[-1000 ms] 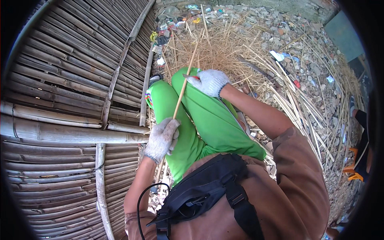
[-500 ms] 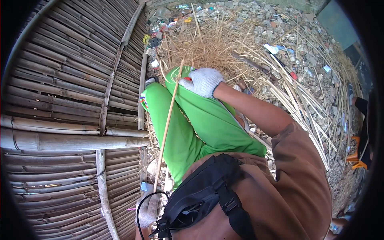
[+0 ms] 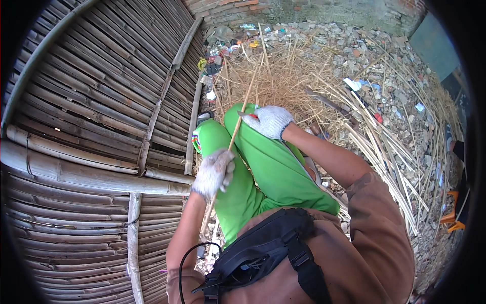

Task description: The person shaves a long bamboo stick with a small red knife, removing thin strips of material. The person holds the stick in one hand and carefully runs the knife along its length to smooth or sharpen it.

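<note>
Gloved left hand [image 3: 215, 172] and right hand [image 3: 271, 121] grip closed around a thin bamboo strip [image 3: 238, 129] across green-trousered knees [image 3: 253, 167], mid-trimming; next needs a steady pull.

- left hand [image 3: 213, 172] and right hand [image 3: 271, 121]: knitted cloth gloves, whitish grey, matt, a little grubby
- strip [image 3: 234, 137]: thin split bamboo, pale yellow, dry, smooth along its length
- panel [image 3: 91, 131]: bamboo slats and thicker poles, grey-brown, weathered, matt, ridged
- trousers [image 3: 263, 172]: bright green cloth, smooth, faint sheen
- shirt [image 3: 374, 243]: brown cloth, matt
- bag [image 3: 263, 253]: black woven fabric with webbing straps; plastic buckle
- shavings [image 3: 288, 81]: dry straw-coloured fibre, rough, tangled
- ground [image 3: 405, 76]: grey rubble and stones, coarse
</note>
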### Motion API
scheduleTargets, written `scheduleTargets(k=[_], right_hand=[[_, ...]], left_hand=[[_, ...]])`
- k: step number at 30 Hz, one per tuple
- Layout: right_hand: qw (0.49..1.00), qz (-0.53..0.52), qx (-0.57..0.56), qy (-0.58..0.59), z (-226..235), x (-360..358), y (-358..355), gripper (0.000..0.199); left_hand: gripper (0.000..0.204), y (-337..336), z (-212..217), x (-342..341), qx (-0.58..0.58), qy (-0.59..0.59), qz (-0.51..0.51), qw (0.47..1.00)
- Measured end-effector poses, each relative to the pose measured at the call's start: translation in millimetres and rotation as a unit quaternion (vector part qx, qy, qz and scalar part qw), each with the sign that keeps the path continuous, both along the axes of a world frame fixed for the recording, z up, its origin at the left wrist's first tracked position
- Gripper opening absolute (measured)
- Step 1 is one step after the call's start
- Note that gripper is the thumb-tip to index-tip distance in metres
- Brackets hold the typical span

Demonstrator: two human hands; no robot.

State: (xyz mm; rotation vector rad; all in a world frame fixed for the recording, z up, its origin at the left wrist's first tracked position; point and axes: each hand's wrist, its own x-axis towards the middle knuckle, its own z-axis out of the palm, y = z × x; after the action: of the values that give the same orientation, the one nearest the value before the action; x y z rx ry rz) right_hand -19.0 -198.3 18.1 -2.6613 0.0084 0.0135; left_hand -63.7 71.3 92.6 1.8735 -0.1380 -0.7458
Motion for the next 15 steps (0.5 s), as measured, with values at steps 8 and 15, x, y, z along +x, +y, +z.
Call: scheduleTargets(k=[8,15], right_hand=[[0.999,-0.022,0.017,0.016,-8.3,-1.2,-5.6,0.082],[1.000,0.012,-0.017,0.008,5.3,-5.2,2.8,0.083]], left_hand=[[0.027,-7.7,-12.1,17.7,0.007,-0.017,-0.011,1.000],[0.033,50.0,-2.4,-41.2,0.035,-0.015,-0.016,0.999]])
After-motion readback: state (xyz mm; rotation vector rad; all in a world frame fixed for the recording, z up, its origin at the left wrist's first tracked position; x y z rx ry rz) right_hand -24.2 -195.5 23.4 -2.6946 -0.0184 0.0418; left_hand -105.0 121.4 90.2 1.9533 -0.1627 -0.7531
